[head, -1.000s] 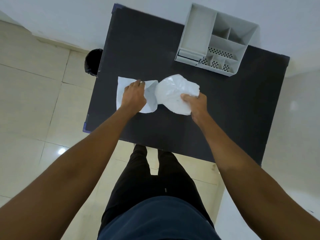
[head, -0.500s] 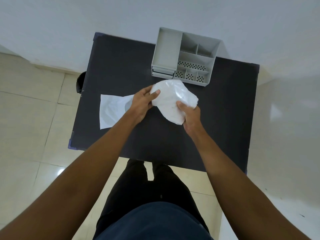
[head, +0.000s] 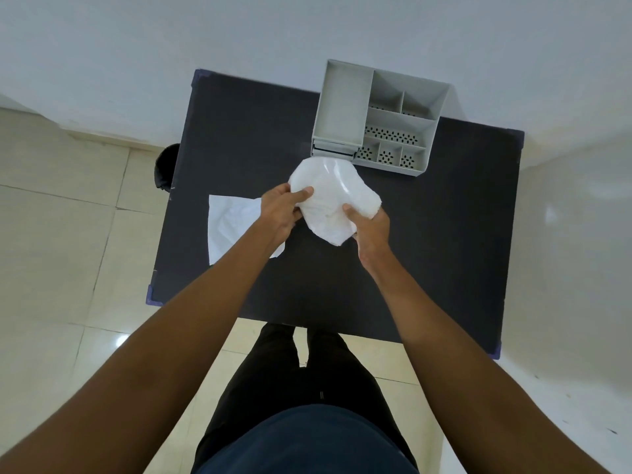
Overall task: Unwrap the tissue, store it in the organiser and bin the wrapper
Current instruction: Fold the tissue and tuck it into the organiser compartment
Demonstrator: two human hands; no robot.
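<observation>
Hands point(head: 280, 210) point(head: 371, 229) regripped: we now pinch the plastic bundle point(head: 333, 200) from both sides.
Flat white sheet point(head: 232, 224) left centre-left; unwrapping continues.

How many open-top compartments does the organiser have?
7 on the organiser: one long bin at left, two at back right, one wide perforated tray mid-right, three small cells along the front. None looks hidden.
</observation>
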